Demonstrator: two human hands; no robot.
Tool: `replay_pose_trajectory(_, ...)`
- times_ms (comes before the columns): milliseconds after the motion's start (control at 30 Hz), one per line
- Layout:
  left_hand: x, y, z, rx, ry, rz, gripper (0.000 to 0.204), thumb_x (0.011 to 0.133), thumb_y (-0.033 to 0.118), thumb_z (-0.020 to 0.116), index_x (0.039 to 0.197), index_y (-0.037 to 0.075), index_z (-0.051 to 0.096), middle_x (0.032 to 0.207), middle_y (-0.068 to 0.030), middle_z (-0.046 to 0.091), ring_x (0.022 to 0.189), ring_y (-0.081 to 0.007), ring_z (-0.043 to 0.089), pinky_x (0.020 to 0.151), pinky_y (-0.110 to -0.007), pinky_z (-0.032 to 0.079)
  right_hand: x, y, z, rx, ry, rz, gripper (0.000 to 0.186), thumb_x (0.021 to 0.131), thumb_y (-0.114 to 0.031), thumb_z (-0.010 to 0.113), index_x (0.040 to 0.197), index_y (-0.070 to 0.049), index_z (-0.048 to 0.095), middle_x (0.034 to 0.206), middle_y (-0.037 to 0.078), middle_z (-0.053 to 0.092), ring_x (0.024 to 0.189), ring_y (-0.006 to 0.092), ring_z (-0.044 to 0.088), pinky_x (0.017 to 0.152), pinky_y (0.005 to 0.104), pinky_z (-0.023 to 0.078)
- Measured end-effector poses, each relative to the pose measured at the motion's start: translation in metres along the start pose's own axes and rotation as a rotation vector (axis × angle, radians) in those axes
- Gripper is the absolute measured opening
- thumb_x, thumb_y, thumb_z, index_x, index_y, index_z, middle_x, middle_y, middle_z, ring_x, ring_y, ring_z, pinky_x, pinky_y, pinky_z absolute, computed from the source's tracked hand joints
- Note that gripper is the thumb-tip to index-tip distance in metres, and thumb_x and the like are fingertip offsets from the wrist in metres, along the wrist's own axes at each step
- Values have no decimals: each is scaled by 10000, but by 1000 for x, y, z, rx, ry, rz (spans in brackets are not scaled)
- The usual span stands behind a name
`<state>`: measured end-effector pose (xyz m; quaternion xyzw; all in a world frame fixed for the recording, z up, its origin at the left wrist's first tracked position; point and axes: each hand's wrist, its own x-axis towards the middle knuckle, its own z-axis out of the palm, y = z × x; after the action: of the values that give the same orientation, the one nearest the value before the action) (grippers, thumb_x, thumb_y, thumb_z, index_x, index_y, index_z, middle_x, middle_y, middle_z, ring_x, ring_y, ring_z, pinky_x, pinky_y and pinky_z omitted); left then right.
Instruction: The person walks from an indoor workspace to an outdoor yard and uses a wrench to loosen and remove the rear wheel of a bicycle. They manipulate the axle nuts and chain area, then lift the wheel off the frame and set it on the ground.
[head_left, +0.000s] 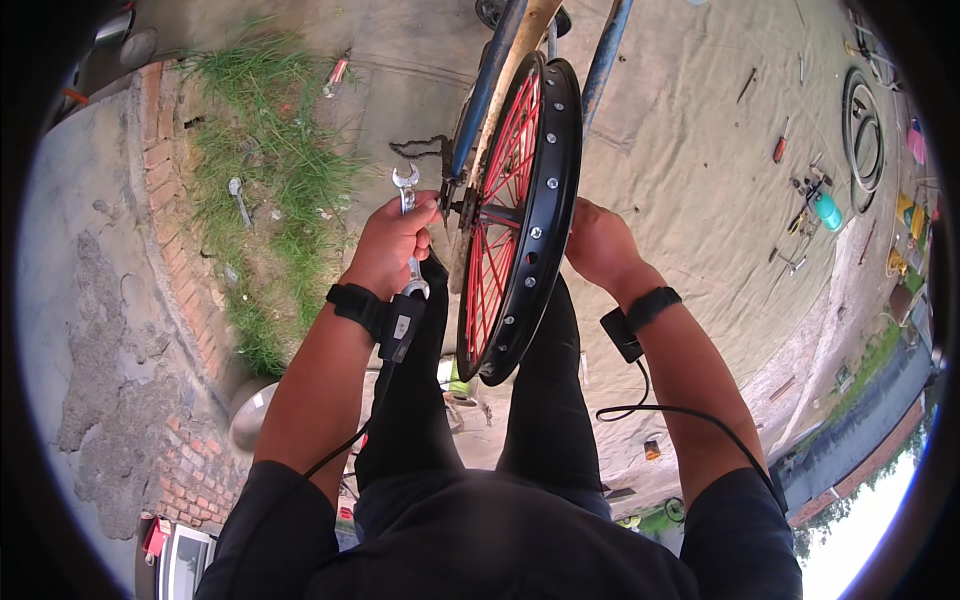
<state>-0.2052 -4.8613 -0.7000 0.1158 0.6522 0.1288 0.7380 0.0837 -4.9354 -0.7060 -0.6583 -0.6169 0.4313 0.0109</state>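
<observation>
My left hand (398, 240) is closed on a silver open-end wrench (404, 182), held upright, with fingertips near the axle (455, 206) at the left side of a bicycle wheel. The wheel (534, 233) has a black rim without a tire and red spokes, and sits upright between a blue fork leg (488, 70) and a worn cream one, above my legs. My right hand (602, 245) is at the wheel's right side, its fingertips hidden behind the rim. A dark chain (412, 150) hangs left of the axle.
Grass (257, 150) and a brick edge (158, 150) lie left; another wrench (238, 195) is in the grass. On the pale ground to the right are a screwdriver (781, 145), several other tools, a teal cylinder (828, 210) and a looped tire (858, 190). A second blue tube (605, 75) rises beside the wheel.
</observation>
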Motion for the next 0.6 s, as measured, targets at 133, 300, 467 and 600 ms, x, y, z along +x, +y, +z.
replay_pose_trajectory(133,6,-4,1,-6,7,14,233,983,165,688,1179,45,646,878,0,614,611,-63,484,534,-239,397,-1,-2,0,-35,-10,21,156,905,-238,676,993,-117,723,979,104,686,891,332,688,769,444,561)
replay_pose_trajectory(300,7,-10,3,0,18,53,191,976,156,702,1123,48,647,852,5,606,602,-64,481,527,-234,389,1,-2,2,-58,-27,19,161,904,-246,676,990,-118,722,991,101,688,890,328,688,772,438,560)
replay_pose_trajectory(467,8,-10,3,12,11,53,177,982,175,699,1108,61,647,841,10,593,603,-65,483,527,-238,388,1,1,3,-28,-18,8,155,888,-231,695,985,-110,712,986,104,684,903,325,683,780,434,555)
replay_pose_trajectory(600,10,-12,5,36,30,66,186,994,222,692,1075,61,645,850,12,577,622,-75,489,529,-243,383,1,5,6,2,10,-22,146,875,-207,710,976,-102,705,972,107,679,906,328,681,778,437,551)
